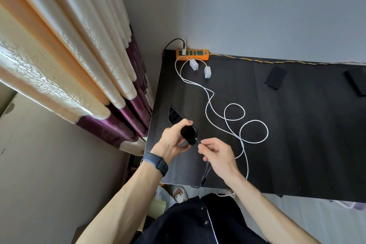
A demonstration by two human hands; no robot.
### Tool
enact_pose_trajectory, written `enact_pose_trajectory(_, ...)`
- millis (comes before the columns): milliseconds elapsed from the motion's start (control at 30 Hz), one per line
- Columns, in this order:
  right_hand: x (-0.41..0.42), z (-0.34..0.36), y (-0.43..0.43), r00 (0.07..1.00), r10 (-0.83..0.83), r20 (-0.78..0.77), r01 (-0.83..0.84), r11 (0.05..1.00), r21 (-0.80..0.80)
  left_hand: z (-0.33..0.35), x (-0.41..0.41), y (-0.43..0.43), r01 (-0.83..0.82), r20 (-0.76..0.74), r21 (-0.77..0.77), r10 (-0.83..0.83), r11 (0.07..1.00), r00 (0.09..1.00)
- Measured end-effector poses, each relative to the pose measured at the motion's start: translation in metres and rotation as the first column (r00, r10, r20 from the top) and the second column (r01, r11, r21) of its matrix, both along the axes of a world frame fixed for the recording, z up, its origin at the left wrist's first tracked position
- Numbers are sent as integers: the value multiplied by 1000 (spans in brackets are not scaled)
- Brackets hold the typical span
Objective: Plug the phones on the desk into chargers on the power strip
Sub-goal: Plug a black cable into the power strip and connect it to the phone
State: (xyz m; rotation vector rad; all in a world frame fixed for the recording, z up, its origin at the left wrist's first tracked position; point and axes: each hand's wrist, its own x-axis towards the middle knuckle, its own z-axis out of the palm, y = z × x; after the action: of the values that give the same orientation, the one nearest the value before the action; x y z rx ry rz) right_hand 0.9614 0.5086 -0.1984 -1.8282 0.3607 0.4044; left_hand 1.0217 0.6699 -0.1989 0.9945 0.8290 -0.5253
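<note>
Both hands are busy: your left hand (174, 141) wraps the phone (189, 131) mid-body, left of centre above the desk (297, 144); your right hand (216, 154) pinches the cable plug (198, 141) at its port. It looks slick, rigid glass, so grip its edges; hold the stiff plug, not the limp cord (207, 166).

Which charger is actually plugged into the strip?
The black-cabled charger at the strip's left end; the other two lie unplugged on the desk.

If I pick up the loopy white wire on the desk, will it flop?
Probably flop: the white wire lies in loose curls on the desk, so it bends easily. It looks thin, so likely light. Its charger block might dangle and swing.
</note>
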Motion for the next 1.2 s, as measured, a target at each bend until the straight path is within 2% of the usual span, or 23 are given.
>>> enact_pose_trajectory(333, -1, 3, 7, 992, -102, 69, 108, 991, -84, -3, -9, -10, -23, 74, 59, 19, 998, 997)
enact_pose_trajectory(467, 0, 1, 9, 993, -104, 63, 109, 991, -73, -2, -9, -9, -21, 110, 96, 10, 995, 994)
enact_pose_trajectory(667, -6, -8, 30, 987, -157, 39, 157, 988, 1, 0, -5, -3, -15, 122, 244, -15, 970, 992)
enact_pose_trajectory(767, -7, -9, 40, 982, -186, 40, 185, 982, 24, -2, -6, 2, -31, 113, 253, 2, 967, 994)
enact_pose_trajectory(900, -2, -14, 41, 993, -109, 41, 109, 994, -9, -8, -7, 10, -35, 100, 286, 6, 958, 995)
enact_pose_trajectory(967, 6, -19, 37, 997, 64, -32, -66, 996, -60, -16, -4, 18, 48, 79, 365, -82, 930, 993)
enact_pose_trajectory(1033, 14, -27, 29, 950, 279, -138, -298, 944, -145, -26, 2, 24, 172, 24, 504, -212, 847, 977)
enact_pose_trajectory(1100, 17, -38, 19, 901, 390, -188, -427, 875, -228, -38, 5, 29, 339, -122, 681, -356, 649, 926)
enact_pose_trajectory(1200, 17, -57, 3, 852, 466, -240, -523, 725, -448, -46, 14, 26, 510, -306, 793, -506, 334, 806)
